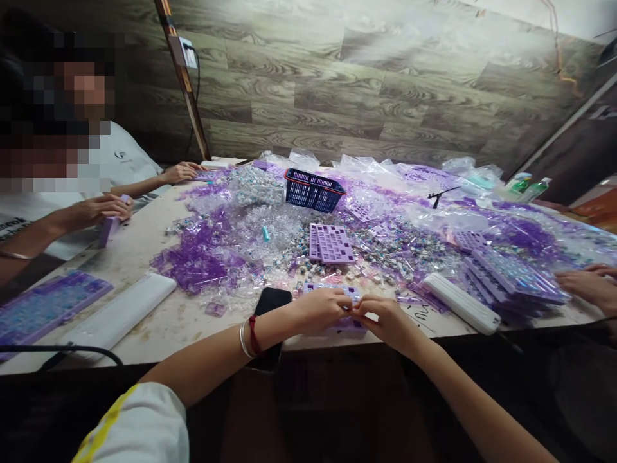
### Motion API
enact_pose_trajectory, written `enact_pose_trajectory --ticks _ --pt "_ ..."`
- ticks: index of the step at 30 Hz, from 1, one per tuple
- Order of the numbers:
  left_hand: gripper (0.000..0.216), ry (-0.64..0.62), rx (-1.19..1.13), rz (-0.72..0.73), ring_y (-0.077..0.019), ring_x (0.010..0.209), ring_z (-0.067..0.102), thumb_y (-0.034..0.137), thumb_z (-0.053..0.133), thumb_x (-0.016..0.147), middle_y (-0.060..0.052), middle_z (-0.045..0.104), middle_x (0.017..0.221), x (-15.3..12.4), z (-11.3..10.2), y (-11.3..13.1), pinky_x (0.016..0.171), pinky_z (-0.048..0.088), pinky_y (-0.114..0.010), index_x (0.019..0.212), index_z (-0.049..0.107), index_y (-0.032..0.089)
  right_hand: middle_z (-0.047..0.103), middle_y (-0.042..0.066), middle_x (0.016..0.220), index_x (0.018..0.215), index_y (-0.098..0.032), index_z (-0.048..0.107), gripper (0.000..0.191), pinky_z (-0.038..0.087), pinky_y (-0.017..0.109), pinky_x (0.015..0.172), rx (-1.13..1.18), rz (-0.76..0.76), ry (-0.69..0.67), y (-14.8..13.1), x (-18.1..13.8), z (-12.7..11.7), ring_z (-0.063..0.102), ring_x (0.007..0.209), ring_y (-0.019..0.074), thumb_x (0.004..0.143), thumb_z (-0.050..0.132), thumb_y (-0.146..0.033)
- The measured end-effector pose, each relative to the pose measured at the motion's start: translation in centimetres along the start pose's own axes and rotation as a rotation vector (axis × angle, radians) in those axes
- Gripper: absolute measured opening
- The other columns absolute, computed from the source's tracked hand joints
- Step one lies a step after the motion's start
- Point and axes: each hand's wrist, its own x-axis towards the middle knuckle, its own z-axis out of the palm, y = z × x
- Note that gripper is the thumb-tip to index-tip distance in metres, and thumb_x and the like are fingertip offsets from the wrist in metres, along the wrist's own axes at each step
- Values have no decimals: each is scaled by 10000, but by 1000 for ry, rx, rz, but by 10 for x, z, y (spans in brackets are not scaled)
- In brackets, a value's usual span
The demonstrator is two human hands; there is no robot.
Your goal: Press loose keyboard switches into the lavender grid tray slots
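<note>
My left hand (321,310) and my right hand (388,320) meet over a purple keyboard plate (337,292) that lies at the table's near edge. Both hands have their fingers curled and pinched together where they touch; what they pinch is too small to make out. A silver bangle and a red thread sit on my left wrist. A black phone (270,301) lies just left of my left hand. Another purple plate (331,244) rests further in, among loose small switches.
A dark blue basket (313,190) stands mid-table amid heaps of purple keycaps (202,254) and clear bags. A white bar (460,302) and stacked purple plates (511,276) lie right, near another person's hand (585,286). A person at left holds a purple piece (110,226).
</note>
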Motion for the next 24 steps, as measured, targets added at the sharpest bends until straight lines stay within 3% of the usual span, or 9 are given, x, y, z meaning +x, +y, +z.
enact_pose_trajectory --ticks 5,11,24 --pt "119 -50 -3 -5 -180 905 547 115 539 860 -49 634 1019 4 -3 1 801 441 -274 909 643 148 632 44 702 677 -164 624 196 423 238 619 -70 60 -42 -10 5 -2 596 663 161 827 542 -68" --pt "71 -7 11 -5 -192 859 562 110 586 809 -58 642 916 8 -1 2 729 451 -286 797 643 149 660 31 700 695 -170 660 232 411 228 636 -68 123 -96 -16 11 -6 596 662 154 716 523 16" --pt "117 140 -112 4 -160 805 580 139 549 865 -44 646 838 1 10 -6 759 444 -253 785 634 146 693 74 759 715 -152 694 199 421 238 651 -253 150 -180 -26 18 -8 627 708 177 797 526 -84"
